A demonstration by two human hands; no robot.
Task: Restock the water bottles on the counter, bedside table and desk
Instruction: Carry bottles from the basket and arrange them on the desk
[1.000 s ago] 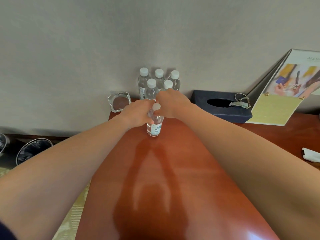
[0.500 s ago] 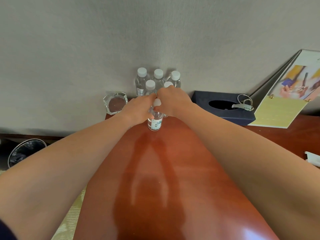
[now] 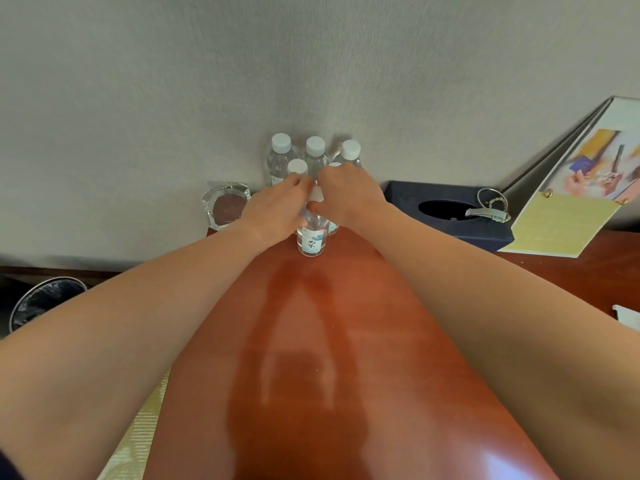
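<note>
Head view: your left grip (image 3: 277, 211) and right grip (image 3: 348, 195) both clasp the upright bottle (image 3: 311, 239), just in front of the back bottles (image 3: 315, 154).

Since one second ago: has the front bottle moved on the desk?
Yes. The front bottle has shifted away from the camera, closer to the bottle cluster standing behind it.

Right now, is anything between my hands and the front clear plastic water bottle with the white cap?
Nothing visible. The left hand and the right hand both grip the front clear plastic water bottle near its cap.
</note>
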